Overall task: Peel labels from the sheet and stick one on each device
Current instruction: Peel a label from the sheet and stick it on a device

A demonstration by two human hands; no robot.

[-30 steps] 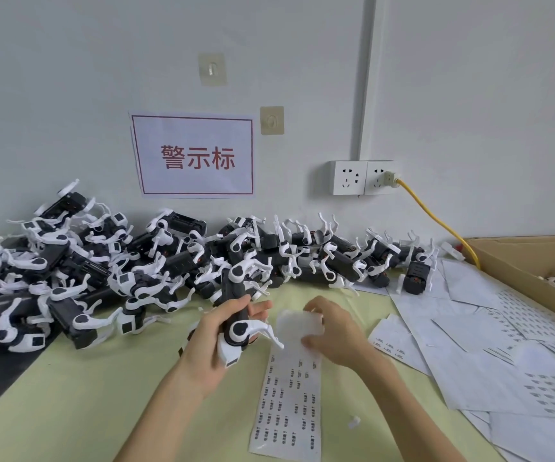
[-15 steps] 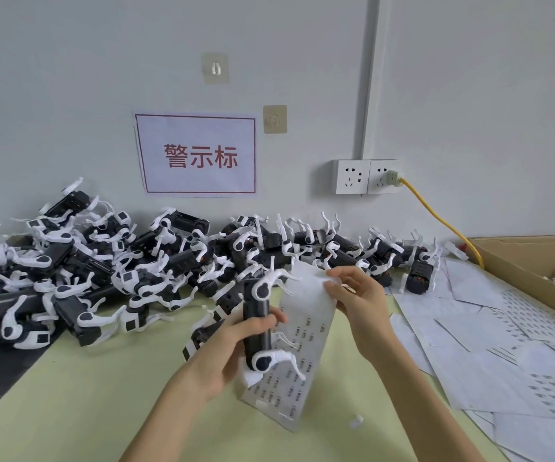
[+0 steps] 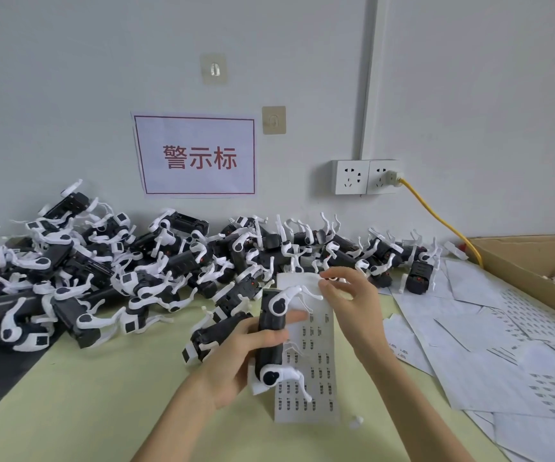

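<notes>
Black body, white arms: the device (image 3: 271, 331) we grip upright in our left hand (image 3: 236, 365).
Label sheet (image 3: 316, 361): top edge pinched by our right hand (image 3: 349, 305).

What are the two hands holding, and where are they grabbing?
The left hand grips a black-and-white device around the middle of its body. The right hand pinches the label sheet near its top edge.

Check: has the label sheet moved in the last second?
Yes. The label sheet was lying flat on the table; now it is lifted, its top edge up near the device pile.
</notes>
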